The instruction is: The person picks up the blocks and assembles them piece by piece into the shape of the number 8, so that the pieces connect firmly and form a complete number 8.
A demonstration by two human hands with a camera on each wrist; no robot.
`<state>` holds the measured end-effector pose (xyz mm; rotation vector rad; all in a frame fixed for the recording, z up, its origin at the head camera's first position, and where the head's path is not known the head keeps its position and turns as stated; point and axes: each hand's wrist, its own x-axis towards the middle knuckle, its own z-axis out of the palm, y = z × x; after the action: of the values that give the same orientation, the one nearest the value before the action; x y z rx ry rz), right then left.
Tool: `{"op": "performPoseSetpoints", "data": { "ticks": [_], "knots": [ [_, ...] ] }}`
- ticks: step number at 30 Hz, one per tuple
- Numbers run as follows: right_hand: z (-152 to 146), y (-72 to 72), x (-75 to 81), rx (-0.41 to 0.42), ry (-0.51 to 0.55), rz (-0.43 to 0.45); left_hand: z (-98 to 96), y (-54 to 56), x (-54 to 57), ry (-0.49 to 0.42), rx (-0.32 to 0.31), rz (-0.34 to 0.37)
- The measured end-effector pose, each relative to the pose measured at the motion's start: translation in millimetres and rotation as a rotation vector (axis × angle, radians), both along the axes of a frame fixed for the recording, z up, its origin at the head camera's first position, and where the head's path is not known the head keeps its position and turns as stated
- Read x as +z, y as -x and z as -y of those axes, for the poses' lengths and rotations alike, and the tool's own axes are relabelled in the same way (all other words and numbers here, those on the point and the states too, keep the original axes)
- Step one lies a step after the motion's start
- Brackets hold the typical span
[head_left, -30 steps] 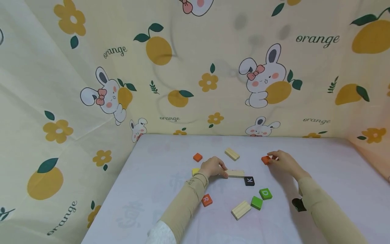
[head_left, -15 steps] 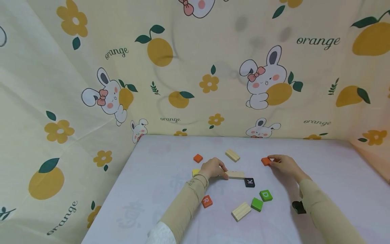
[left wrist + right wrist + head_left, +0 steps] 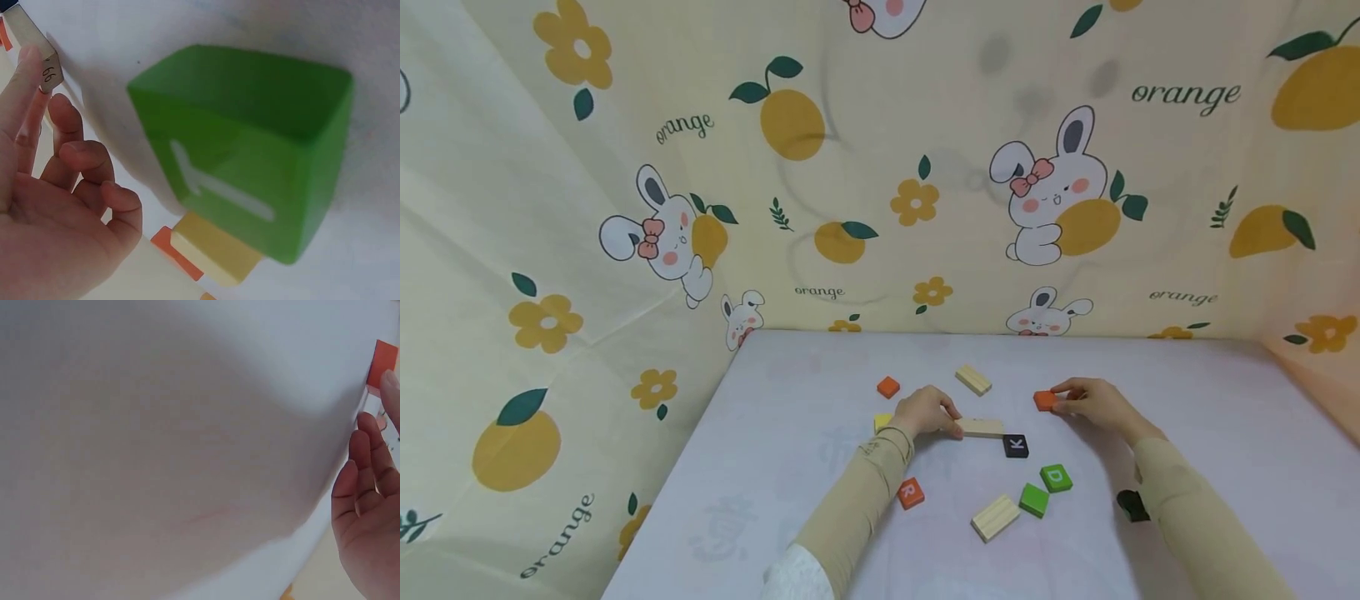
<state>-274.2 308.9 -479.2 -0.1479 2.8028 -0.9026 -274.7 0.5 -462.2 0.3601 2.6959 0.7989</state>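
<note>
In the head view my left hand (image 3: pixel 927 412) pinches the left end of a pale wooden block (image 3: pixel 983 428) between thumb and fingertips; the left wrist view shows dark marks on that end (image 3: pixel 50 74). A black letter tile marked K (image 3: pixel 1016 446) lies at the block's right end. Over to the right, my right hand (image 3: pixel 1097 404) holds an orange tile (image 3: pixel 1044 401) by its right side. The right wrist view catches this tile (image 3: pixel 382 364) at its edge, beside the thumb, with the other fingers loosely bent.
Around the hands lie another orange tile (image 3: pixel 888 387), wooden blocks (image 3: pixel 973 380) (image 3: pixel 996 518), a yellow block (image 3: pixel 882 422) partly behind the left wrist, an orange R tile (image 3: pixel 911 493), green tiles (image 3: pixel 1033 500) (image 3: pixel 1056 478) and a black piece (image 3: pixel 1132 505) by the right sleeve. A green block (image 3: pixel 244 150) looms in the left wrist view.
My right hand has shifted the orange tile a little leftward and slightly nearer, towards the wooden block. The left hand keeps its grip on the block in the same place.
</note>
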Motion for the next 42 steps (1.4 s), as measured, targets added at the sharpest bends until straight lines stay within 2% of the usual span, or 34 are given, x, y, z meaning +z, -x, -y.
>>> {"op": "performPoseSetpoints", "data": {
  "ticks": [8,15,21,26,42],
  "knots": [
    [23.0,-1.9,8.5,0.076,0.014,-0.016,0.1,-1.2,1.9,-0.007,-0.001,0.001],
    [35.1,1.2,4.9,0.117,0.048,-0.005,0.3,-2.4,2.4,-0.003,0.000,-0.001],
    [43.9,-0.1,2.5,0.115,0.068,0.034,0.0,-2.7,0.3,0.004,0.005,-0.002],
    [51.0,-1.1,4.5,0.151,0.055,0.036,-0.5,-2.7,2.2,0.001,0.008,-0.012],
    [56.5,-3.5,9.4,0.171,-0.025,-0.002,-1.2,-3.9,3.7,0.012,0.005,-0.023]
  ]
}}
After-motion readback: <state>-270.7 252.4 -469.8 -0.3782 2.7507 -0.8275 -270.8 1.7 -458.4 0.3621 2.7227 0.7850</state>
